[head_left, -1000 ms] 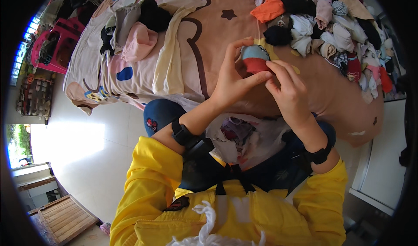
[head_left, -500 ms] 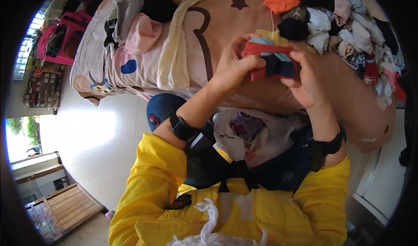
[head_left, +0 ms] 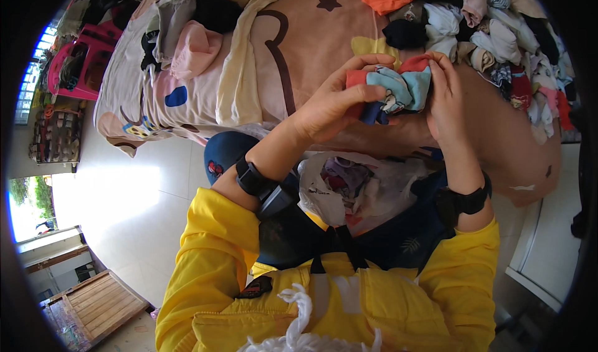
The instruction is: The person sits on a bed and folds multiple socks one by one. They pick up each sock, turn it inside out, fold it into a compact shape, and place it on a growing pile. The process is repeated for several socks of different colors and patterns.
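head | left hand [head_left: 327, 106] and right hand [head_left: 443, 96] both pinch a red-and-blue sock bundle [head_left: 392, 89], held above the bed's [head_left: 299, 47] near edge | advice: keep thumbs tight, roll the cuff evenly | bag [head_left: 355, 187] below

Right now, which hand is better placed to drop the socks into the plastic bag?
Probably the left hand: it wraps the colourful socks, while the right hand only pinches their edge. The plastic bag lies below both.
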The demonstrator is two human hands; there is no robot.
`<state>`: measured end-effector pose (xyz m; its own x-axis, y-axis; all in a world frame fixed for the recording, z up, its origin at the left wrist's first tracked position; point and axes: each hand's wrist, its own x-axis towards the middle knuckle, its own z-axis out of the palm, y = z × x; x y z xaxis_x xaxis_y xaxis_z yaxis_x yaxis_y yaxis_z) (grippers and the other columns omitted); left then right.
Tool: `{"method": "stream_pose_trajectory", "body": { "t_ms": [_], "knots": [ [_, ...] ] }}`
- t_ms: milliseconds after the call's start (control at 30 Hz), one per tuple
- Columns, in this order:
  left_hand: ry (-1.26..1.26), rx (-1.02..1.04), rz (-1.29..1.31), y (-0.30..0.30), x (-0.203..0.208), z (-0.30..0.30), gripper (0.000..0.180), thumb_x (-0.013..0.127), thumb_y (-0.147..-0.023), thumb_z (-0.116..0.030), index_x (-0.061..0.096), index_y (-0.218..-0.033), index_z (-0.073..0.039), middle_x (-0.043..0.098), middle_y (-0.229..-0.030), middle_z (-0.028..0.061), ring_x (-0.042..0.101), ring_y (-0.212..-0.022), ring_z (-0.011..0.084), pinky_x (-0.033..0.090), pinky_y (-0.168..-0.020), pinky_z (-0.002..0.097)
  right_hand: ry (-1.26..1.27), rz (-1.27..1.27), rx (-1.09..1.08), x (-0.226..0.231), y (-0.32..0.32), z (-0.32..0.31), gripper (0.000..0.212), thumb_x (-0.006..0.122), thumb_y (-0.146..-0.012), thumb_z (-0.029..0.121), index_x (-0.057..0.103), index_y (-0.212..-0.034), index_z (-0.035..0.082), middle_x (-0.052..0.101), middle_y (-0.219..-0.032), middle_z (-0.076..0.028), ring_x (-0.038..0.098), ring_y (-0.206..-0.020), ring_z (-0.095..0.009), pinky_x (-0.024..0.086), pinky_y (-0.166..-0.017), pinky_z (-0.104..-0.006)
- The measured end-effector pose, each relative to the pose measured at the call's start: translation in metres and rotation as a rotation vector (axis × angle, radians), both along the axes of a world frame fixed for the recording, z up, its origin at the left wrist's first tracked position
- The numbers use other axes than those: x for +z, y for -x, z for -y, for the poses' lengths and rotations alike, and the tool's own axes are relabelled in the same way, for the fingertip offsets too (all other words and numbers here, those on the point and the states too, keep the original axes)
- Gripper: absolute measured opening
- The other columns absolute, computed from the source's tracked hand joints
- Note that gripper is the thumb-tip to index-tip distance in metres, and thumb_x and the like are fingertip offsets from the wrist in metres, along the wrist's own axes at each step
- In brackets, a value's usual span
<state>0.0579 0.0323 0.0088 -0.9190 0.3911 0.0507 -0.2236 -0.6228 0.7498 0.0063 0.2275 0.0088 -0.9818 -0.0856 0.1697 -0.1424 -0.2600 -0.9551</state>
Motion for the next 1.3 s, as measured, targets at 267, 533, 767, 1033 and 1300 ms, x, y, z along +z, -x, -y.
{"method": "stream_pose_trajectory", "body": {
  "t_ms": [267,533,767,1033,1300],
  "knots": [
    [0.200,0.210,0.070,0.005,0.011,0.013,0.029,0.062,-0.089,-0.016,0.056,-0.115,-0.005,0.061,-0.099,0.0065,0.061,-0.089,0.0149,0.060,-0.068,0.0337,-0.228,0.050,0.199,0.060,-0.024,-0.058,0.015,0.058,-0.096,0.010,0.062,-0.107,0.001,0.065,-0.095,-0.001,0.060,-0.086,-0.005,0.046,-0.082,-0.0189],
    [0.204,0.409,0.048,0.017,0.004,0.025,0.015,0.061,-0.092,-0.011,0.058,-0.105,-0.007,0.065,-0.095,0.0038,0.061,-0.076,0.0086,0.048,-0.045,0.0207,-0.220,0.296,0.094,0.044,-0.031,-0.080,0.028,0.054,-0.098,0.012,0.064,-0.123,0.006,0.066,-0.101,0.004,0.053,-0.075,0.001,0.037,-0.058,-0.0146],
    [0.558,0.957,-0.145,0.036,-0.008,0.062,0.015,0.058,-0.081,0.008,0.061,-0.093,-0.002,0.068,-0.092,0.0081,0.063,-0.073,0.0113,0.047,-0.049,0.0208,-0.326,0.271,0.050,0.012,-0.013,-0.095,0.026,0.054,-0.098,0.011,0.065,-0.122,0.008,0.064,-0.096,0.006,0.049,-0.069,0.002,0.036,-0.053,-0.0144],
    [0.997,1.211,-0.353,0.049,-0.017,0.085,0.028,0.056,-0.078,0.010,0.068,-0.100,-0.002,0.065,-0.104,0.0096,0.065,-0.087,0.0149,0.051,-0.077,0.0246,-0.394,0.166,-0.092,0.011,-0.015,-0.124,0.025,0.055,-0.097,0.010,0.065,-0.120,0.006,0.065,-0.099,0.004,0.055,-0.078,-0.001,0.041,-0.061,-0.0140],
    [1.524,1.458,-0.675,0.038,-0.008,0.080,0.027,0.066,-0.077,-0.004,0.066,-0.103,-0.008,0.053,-0.120,0.0108,0.056,-0.099,0.0254,0.046,-0.085,0.0331,-0.744,-0.066,-0.290,0.003,-0.002,-0.130,0.029,0.058,-0.097,0.021,0.061,-0.119,0.003,0.061,-0.106,-0.005,0.057,-0.096,-0.013,0.044,-0.085,-0.0244]
  ]
}}
